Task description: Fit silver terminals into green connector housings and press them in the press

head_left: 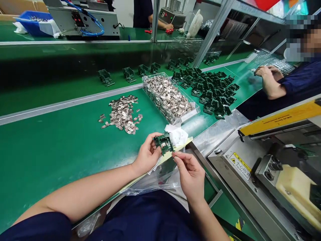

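Observation:
My left hand (147, 154) is closed around the left side of a dark green plastic frame (164, 142) with an opening in its middle, held over the table's front edge. Thumb and forefinger of my right hand (189, 170) are pinched together at the lower right corner of this frame. Whatever sits between those fingertips is too small to make out. Just behind the frame lies a crumpled white cloth or paper (178, 134). A loose pile of small metal clips (122, 113) lies on the table beyond my left hand.
A clear tray (189, 116) full of metal pieces stands mid-table. Right of it is a heap of green frames (210, 87); several more stand along the back ledge (129, 74). A metal machine (235, 157) borders my right side. A co-worker's hands (268, 72) work at far right.

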Available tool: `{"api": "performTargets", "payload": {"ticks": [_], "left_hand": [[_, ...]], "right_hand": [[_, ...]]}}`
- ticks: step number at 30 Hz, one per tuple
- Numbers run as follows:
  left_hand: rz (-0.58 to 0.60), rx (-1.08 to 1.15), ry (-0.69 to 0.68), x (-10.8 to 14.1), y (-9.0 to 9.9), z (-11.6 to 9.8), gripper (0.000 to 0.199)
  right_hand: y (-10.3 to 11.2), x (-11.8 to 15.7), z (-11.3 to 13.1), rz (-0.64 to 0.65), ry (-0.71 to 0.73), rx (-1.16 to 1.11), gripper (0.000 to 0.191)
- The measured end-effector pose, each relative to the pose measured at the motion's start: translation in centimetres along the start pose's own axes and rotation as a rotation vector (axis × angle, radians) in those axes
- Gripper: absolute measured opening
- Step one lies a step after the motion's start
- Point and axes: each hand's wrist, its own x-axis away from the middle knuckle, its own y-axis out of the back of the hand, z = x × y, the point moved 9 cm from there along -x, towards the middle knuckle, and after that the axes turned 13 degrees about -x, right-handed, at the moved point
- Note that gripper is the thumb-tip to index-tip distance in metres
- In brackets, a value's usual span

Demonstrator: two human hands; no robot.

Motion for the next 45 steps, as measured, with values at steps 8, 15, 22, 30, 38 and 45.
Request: {"api": "performTargets", "payload": {"ticks": [8,15,22,30,38,45], "left_hand": [[-0.050,0.032,-0.009,0.0,0.6,0.3,0.042],[-0.073,0.112,0.008,0.2,0.4,0.1,0.046],[-0.043,-0.076,-0.129,1.0,0.0,-1.5,0.035],[-0.075,-0.228,-0.185,1.5,0.2,-1.6,0.033],[0.112,-0.262,-0.095,1.5,-3.0,-1.8,0.038],[0.907,-0.427,-0.191,2.7,-16.6,-5.2,0.046]], "right_hand": [[-2.9,-1.5,1.4,-0.080,0.232,0.180,0.006],[-3.2,-1.8,1.2,-0.057,0.284,0.195,0.006],[-3.9,-2.0,1.3,-0.058,0.307,0.244,0.011],[-3.0,-2.6,-1.4,-0.132,0.034,-0.094,0.013],[0.9,-1.7,0.9,0.113,0.083,-0.205,0.054],[12.7,5.3,8.0,0.076,0.413,0.206,0.060]]}}
